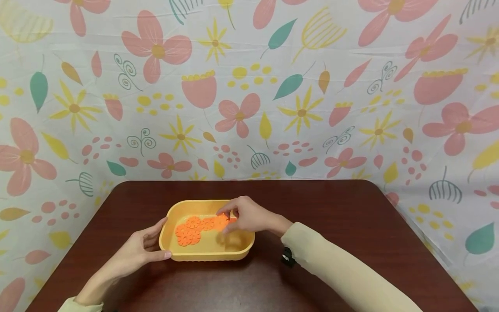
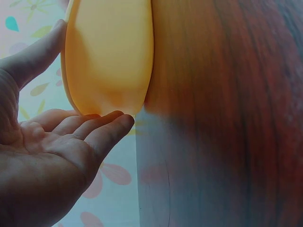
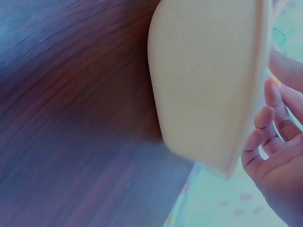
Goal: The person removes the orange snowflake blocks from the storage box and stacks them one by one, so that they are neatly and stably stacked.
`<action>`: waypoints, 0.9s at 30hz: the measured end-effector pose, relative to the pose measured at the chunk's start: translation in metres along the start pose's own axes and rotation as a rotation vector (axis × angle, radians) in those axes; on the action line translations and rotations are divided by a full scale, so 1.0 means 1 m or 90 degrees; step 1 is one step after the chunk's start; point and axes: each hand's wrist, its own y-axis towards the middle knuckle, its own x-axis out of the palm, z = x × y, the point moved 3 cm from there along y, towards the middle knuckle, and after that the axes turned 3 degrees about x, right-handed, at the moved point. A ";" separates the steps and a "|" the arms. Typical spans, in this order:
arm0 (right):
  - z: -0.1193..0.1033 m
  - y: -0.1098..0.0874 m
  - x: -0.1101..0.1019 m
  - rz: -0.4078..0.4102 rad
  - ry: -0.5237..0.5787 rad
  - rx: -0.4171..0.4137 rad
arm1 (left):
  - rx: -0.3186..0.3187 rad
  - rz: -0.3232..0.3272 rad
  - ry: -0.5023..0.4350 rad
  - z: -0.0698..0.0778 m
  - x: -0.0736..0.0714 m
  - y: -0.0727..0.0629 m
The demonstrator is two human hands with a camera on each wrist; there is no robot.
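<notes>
A yellow plastic tray (image 1: 202, 256) with raised walls sits on the table, several flat orange flower-shaped pieces (image 1: 188, 236) lying inside on its left half. At the tray's left end, my left hand (image 1: 134, 249) grips it, thumb on the near corner and fingers along the end wall. The left wrist view shows that hand (image 2: 61, 142) spread around the rounded end of the tray (image 2: 111, 56). Over the tray's right half, my right hand (image 1: 249, 215) pinches an orange flower piece (image 1: 221, 222) between thumb and fingertips. In the right wrist view, the tray wall mostly hides this piece.
The dark brown wooden table (image 1: 312, 208) extends around the tray. Behind it and along both sides hangs a white cloth (image 1: 241, 151) printed with flowers and leaves. A black device (image 1: 287, 257) is on the right wrist.
</notes>
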 end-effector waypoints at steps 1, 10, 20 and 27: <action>0.001 -0.004 -0.004 0.010 -0.001 0.001 | -0.001 -0.001 0.003 0.000 0.000 0.000; 0.014 -0.041 -0.040 0.080 0.002 0.036 | -0.014 0.004 0.016 -0.003 0.000 0.001; 0.042 -0.083 -0.068 0.157 0.003 0.093 | -0.015 0.002 0.019 -0.001 0.000 0.000; 0.069 -0.111 -0.074 0.177 0.026 0.126 | -0.017 0.004 0.026 -0.001 0.000 -0.001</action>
